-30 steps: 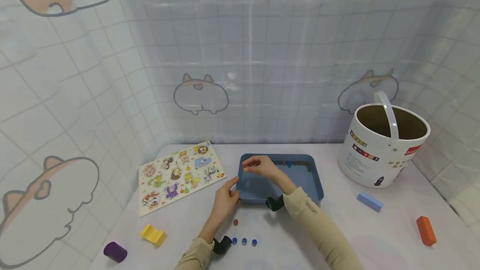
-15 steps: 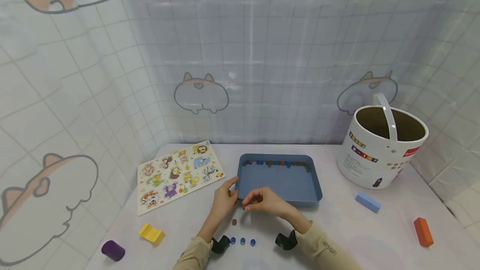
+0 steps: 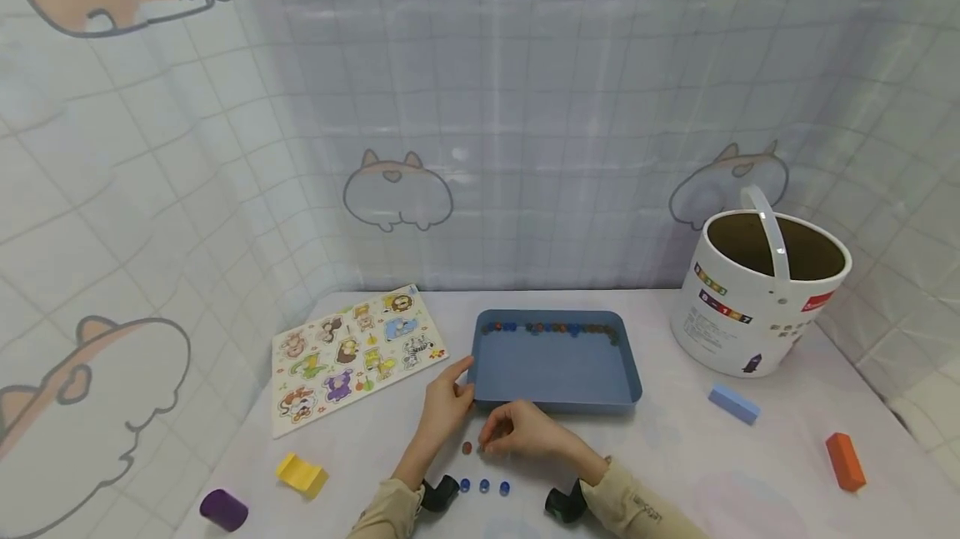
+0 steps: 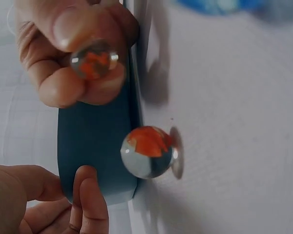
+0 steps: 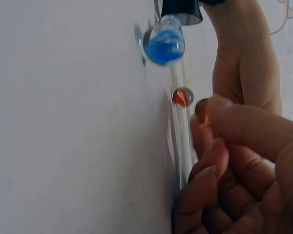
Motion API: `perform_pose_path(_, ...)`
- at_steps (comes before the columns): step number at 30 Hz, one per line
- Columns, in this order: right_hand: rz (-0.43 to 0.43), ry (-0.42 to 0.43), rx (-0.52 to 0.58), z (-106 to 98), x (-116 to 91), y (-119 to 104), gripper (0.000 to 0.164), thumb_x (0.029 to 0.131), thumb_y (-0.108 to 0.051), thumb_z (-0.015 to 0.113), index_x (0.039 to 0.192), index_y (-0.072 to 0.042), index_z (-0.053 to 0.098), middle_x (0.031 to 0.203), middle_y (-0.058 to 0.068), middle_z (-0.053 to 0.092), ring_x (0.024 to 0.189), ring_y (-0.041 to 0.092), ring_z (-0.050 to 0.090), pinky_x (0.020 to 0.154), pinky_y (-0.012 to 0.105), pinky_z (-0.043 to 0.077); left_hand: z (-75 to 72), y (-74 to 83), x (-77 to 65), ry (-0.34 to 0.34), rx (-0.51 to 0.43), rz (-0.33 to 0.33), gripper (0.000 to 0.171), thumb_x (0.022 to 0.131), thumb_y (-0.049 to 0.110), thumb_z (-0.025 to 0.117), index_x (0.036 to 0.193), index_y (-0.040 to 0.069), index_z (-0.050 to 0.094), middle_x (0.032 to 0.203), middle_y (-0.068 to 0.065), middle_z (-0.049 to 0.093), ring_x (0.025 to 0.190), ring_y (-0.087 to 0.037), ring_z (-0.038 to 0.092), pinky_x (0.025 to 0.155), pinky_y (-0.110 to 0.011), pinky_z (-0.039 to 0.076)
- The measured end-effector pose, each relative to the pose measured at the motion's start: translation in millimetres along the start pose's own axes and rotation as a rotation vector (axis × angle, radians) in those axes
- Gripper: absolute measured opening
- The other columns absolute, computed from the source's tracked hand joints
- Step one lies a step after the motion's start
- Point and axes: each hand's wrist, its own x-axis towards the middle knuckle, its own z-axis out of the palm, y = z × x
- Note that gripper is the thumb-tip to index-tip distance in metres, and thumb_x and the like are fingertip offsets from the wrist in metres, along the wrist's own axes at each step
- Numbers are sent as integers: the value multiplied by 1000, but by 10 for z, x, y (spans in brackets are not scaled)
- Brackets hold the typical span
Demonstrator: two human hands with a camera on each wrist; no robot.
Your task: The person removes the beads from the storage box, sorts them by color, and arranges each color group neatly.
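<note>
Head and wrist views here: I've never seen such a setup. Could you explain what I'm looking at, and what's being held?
No machine works here, just a person's bare left hand and right hand. The head view comes from a camera worn on the head, looking forward and down; each close-up comes from a camera worn on one wrist.

The right hand pinches an orange-and-clear glass marble. The left hand touches the left end of a blue tray, where a row of small marbles lies along the far wall.

Also on the table are another orange-patterned marble, three blue marbles, an animal puzzle board, a white bucket and some colored toy blocks.
</note>
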Motion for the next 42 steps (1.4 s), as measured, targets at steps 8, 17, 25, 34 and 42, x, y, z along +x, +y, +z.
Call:
perform_pose_path(8,-7,61,-130,74,22,21,12,76,-1,76,84,-10,74,81,1,73,62,-2,54,58,16,45,-6,12,-9,6,-2,-4,49,86,-3,56,134,-1,54,66,-3,56,52,-6,49,47,-16,39)
perform_pose_path(17,4,79,-166,65,-20,-67,12,78,-5,76,89,-9,74,84,1,72,63,-1,56,58,18,46,2,3,-3,-2,0,-7,48,87,-2,56,135,-1,54,67,-5,58,53,-7,51,48,-17,40)
perform_pose_path(25,-4,95,-242,-242,-92,-423,20,90,-21,67,105,-9,73,100,3,71,68,4,54,60,22,45,-14,6,-13,11,3,15,48,86,-4,56,134,-2,54,54,-1,52,48,-4,48,46,-15,39)
perform_pose_path(34,11,179,-164,-919,205,-756,23,95,-27,61,111,-14,70,107,8,69,82,18,62,69,27,49,-4,-15,-4,-22,-19,2,49,87,-4,55,136,-3,52,59,-4,55,49,-6,48,44,-16,38)
perform_pose_path(42,147,281,-114,-1303,733,-563,31,96,-30,58,120,-13,67,122,9,67,104,32,63,77,38,53,0,-29,0,-17,-13,-17,49,87,-2,56,136,-1,53,68,-3,56,52,-5,50,47,-16,40)
